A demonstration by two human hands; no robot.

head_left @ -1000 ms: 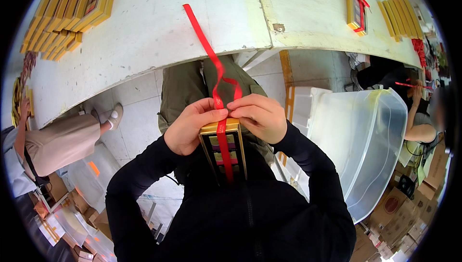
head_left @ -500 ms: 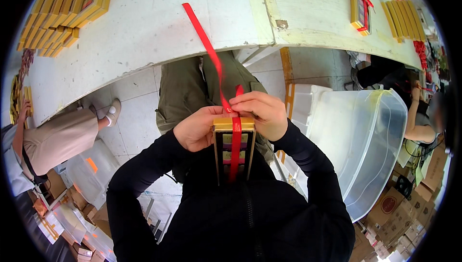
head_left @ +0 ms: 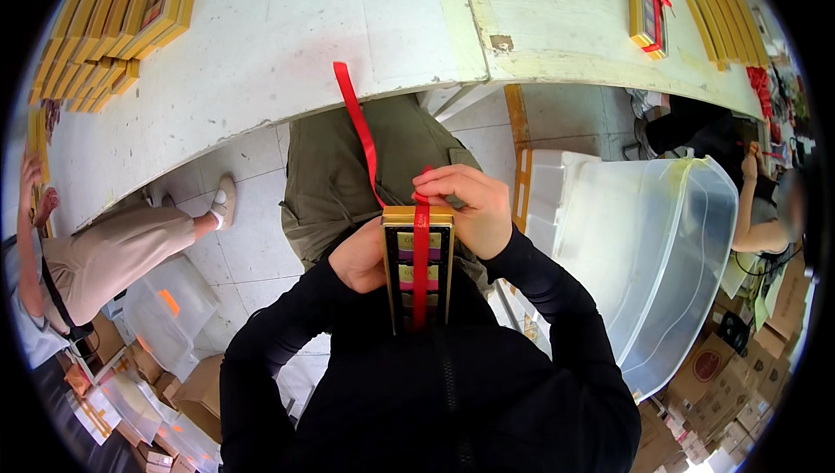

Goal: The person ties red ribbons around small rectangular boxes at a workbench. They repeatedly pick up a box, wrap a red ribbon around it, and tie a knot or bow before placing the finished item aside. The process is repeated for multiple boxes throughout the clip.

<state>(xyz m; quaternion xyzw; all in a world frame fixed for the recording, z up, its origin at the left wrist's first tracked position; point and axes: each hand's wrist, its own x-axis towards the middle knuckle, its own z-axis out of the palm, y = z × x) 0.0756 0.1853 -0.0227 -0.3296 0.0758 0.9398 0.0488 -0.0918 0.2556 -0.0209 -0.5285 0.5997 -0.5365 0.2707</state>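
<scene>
While the right hand [head_left: 475, 212] pinches one red ribbon [head_left: 421, 275], one gold-edged box [head_left: 405, 275] stands just left of it, gold end [head_left: 398, 213] toward the worktable [head_left: 296, 47], long axis running back to the torso [head_left: 409, 386]. The left hand's [head_left: 358, 259] fingers hide behind the box; I cannot tell its grip. Olive trousers [head_left: 329, 160] fill the room before the worktable's edge; one ribbon-tied box [head_left: 647, 19] sits ahead-right.

- Two hands [head_left: 480, 214] are seen centrally.
- One gold-edged box [head_left: 406, 278] is seen between them.
- Two co-workers [head_left: 122, 251] are seen: at nine and three o'clock.
</scene>
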